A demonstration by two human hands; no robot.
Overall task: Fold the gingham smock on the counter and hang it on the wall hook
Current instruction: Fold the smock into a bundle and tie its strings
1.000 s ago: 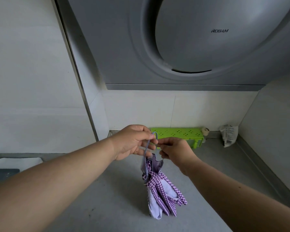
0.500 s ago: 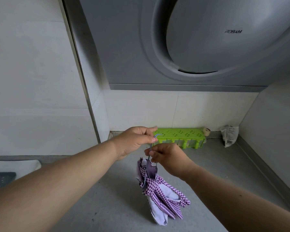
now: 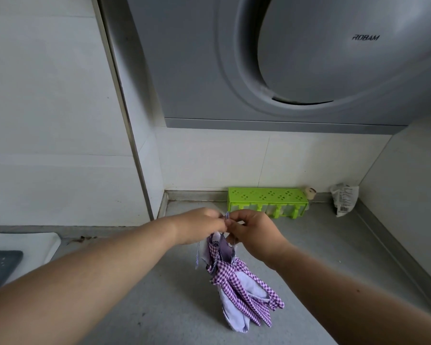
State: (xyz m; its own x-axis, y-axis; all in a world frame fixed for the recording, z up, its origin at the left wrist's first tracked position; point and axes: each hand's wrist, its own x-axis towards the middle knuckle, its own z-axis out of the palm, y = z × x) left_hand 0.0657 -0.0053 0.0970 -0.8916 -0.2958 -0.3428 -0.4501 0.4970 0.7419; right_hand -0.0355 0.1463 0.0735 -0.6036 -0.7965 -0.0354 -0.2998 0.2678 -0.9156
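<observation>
The purple-and-white gingham smock (image 3: 237,287) hangs in a folded bundle above the grey counter (image 3: 321,247), its lower end near the counter surface. My left hand (image 3: 199,226) and my right hand (image 3: 253,232) meet at its top, and both pinch the thin loop there, of which only a short bluish bit shows between the fingertips. No wall hook is in view.
A green perforated rack (image 3: 266,201) stands against the back wall, with a small cork-like stopper (image 3: 310,192) and a crumpled packet (image 3: 345,199) to its right. A grey range hood (image 3: 284,61) hangs overhead. A white tray (image 3: 33,242) with a dark pad lies at the left.
Both hands have closed in on the loop, so it is mostly hidden now. The smock bundle has stayed hanging under them; the camera shifted slightly.
</observation>
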